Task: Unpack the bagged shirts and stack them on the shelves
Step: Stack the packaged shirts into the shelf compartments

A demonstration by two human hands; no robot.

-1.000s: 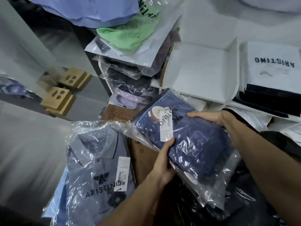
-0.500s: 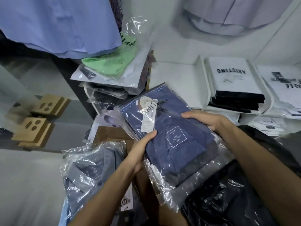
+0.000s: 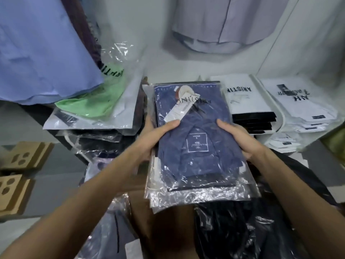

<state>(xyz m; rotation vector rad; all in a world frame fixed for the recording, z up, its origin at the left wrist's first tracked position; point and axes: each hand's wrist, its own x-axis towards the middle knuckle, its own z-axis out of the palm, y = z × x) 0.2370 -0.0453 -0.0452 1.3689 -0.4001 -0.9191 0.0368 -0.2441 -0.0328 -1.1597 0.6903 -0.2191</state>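
Both hands hold a navy shirt sealed in a clear plastic bag (image 3: 196, 146), lifted in front of the white shelf (image 3: 168, 71). The left hand (image 3: 149, 144) grips the bag's left edge, its thumb lying across the top by a white hang tag (image 3: 179, 109) and its fingers tucked underneath. The right hand (image 3: 240, 139) grips the right edge the same way, thumb on top and fingers curled below. More flat bagged pieces appear to sit under the top one in the same hold, their loose plastic ends hanging toward the person. On the shelf's left end lies a pile of bagged shirts topped by a green shirt in a bag (image 3: 93, 101), with dark bagged ones beneath it. On the shelf's right end stand two stacks of white packs with black lettering (image 3: 246, 98), the nearer one just beside the held bag. A light blue shirt (image 3: 41, 49) hangs at the upper left and a pale lilac shirt (image 3: 229, 25) hangs against the back wall. Below the hands lie dark bagged clothes (image 3: 242, 230) and a brown cardboard box (image 3: 168, 227).
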